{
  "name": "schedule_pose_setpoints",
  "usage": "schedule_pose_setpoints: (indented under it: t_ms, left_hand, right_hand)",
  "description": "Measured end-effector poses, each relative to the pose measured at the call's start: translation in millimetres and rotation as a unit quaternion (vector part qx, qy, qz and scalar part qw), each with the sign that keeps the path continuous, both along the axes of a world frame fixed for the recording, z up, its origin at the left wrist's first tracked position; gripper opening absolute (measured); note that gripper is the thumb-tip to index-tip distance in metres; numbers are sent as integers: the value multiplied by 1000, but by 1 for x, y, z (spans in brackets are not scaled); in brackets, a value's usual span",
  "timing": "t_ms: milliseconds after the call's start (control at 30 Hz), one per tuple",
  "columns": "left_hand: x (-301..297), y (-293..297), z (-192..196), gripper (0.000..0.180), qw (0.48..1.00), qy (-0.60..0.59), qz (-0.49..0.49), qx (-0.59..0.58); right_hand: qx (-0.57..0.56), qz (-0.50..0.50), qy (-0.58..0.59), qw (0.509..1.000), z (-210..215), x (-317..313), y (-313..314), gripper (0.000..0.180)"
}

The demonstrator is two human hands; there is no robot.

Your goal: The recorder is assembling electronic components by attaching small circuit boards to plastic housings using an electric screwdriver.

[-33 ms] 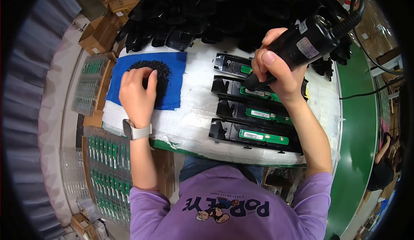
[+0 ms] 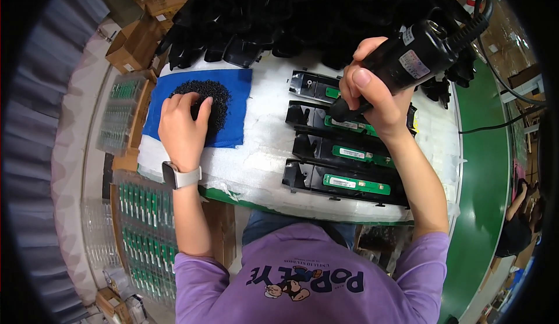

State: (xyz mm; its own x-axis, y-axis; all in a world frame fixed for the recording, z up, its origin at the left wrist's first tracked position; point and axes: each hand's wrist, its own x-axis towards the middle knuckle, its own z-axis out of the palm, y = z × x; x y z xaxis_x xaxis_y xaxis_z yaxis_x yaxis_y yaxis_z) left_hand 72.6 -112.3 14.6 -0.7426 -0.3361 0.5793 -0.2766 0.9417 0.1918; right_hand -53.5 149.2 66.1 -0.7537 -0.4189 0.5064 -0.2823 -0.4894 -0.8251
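Note:
At the left of the table, my left hand [image 2: 181, 127] rests at the near side of a pile of small black screws [image 2: 216, 105]. Its fingers are curved and the thumb is apart from them; the fingertips touch the pile, and no held screw shows. The pile lies on a blue cloth [image 2: 240, 123]. Wrapped round a black corded electric screwdriver [image 2: 389, 62], my right hand [image 2: 378, 94] holds it tilted, tip end down and left. That end is over the second of several black plastic housings [image 2: 303, 143], which carry green circuit boards [image 2: 356, 184].
Black plastic parts [image 2: 273, 15] are heaped along the table's far side. Clear trays of green boards [image 2: 145, 231] stand at the lower left, below the table edge. The screwdriver's cable [image 2: 483, 15] runs off to the right. Cardboard boxes [image 2: 131, 47] sit at the far left.
My left hand has shifted slightly left, and its thumb stands a little further from the fingers. My right hand and the screwdriver look nearly still.

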Motion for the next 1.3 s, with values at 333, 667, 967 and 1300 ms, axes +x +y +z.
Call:
schedule_pose_setpoints:
  t_ms: [333, 667, 967, 1300]
  left_hand:
    - [-1, -31, -12, 9, 991, -97, -18, 85]
    - [-3, -19, -9, 8, 994, 13, -28, 108]
    - [-6, 61, -10, 7, 838, -5, -336, 429]
    - [-12, 124, 11, 7, 791, -58, -497, 353]
  right_hand:
    - [110, 25, 52, 992, -9, 2, -10, 24]
    - [125, 19, 105, 986, -9, 4, -14, 20]
    - [-45, 111, 14, 993, 26, 12, 23, 31]
    - [-164, 147, 42, 975, 38, 27, 58, 31]
